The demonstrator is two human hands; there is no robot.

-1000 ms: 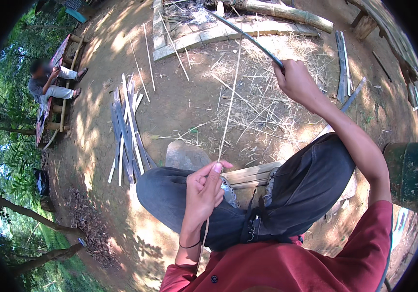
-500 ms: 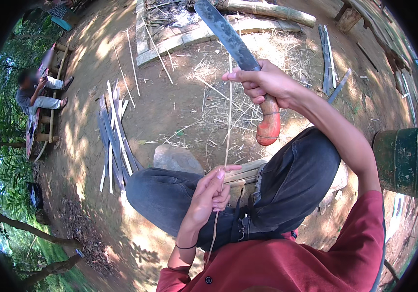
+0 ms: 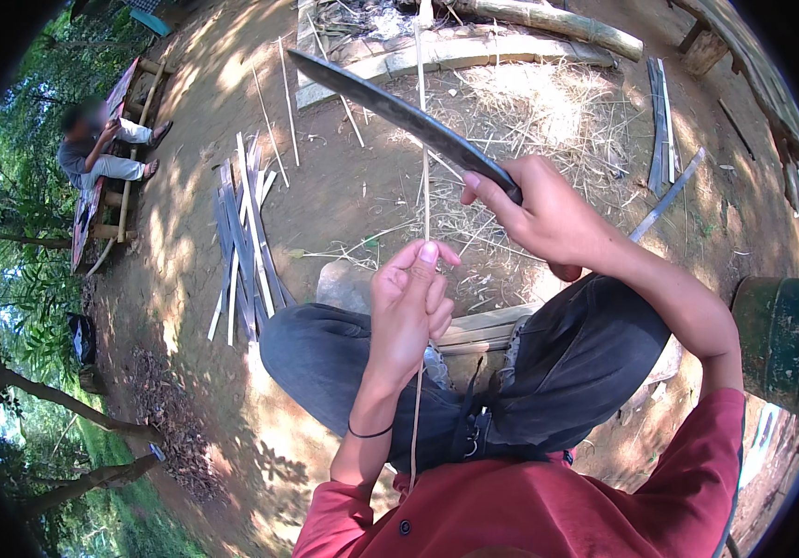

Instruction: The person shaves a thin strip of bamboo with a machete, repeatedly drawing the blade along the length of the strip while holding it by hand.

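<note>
A long thin strip of bamboo (image 3: 422, 139) runs upright in front of me, from beyond the machete down to my lap. My left hand (image 3: 407, 298) pinches it between thumb and fingers, over my lap. My right hand (image 3: 548, 214) is closed round the grip of a machete (image 3: 390, 113), just right of the strip. The dark blade slants to the upper left and crosses the strip; whether it touches, I cannot tell. Most of the handle is hidden by my hand, and only its end shows below.
Split strips (image 3: 249, 242) lie piled at left, beside a stone (image 3: 343, 284). Pale shavings (image 3: 548, 112) cover the ground ahead, before a bordered hearth and a log (image 3: 548, 23). A green drum (image 3: 776, 344) stands at right. Another person (image 3: 106, 153) sits on a bench at far left.
My left hand has moved up along the strip. The machete has turned edge-on and tipped left, and my right hand has come lower. My right fingers have left the strip.
</note>
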